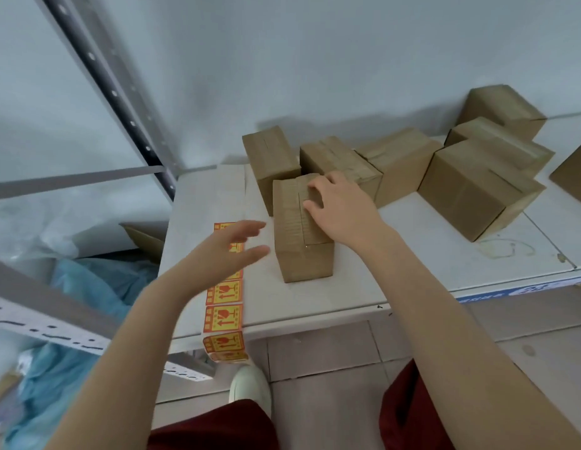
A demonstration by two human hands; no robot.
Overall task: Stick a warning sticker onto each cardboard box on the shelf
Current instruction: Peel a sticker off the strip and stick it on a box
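Nearest cardboard box (302,232) stands at the shelf (412,254) front, long axis running front to back. Right hand (341,209) rests on its top, fingers spread and curled over the far end, holding it steady. Left hand (230,251) hovers open and empty, fingers loosely apart, directly over the sticker strip (224,303), which lies just left of the box and hangs over the shelf edge. Left hand is nearer the stickers. Count: eight boxes visible, one cut off at the right edge; no sticker seen on any. At least four stickers show; more hidden under the hand.
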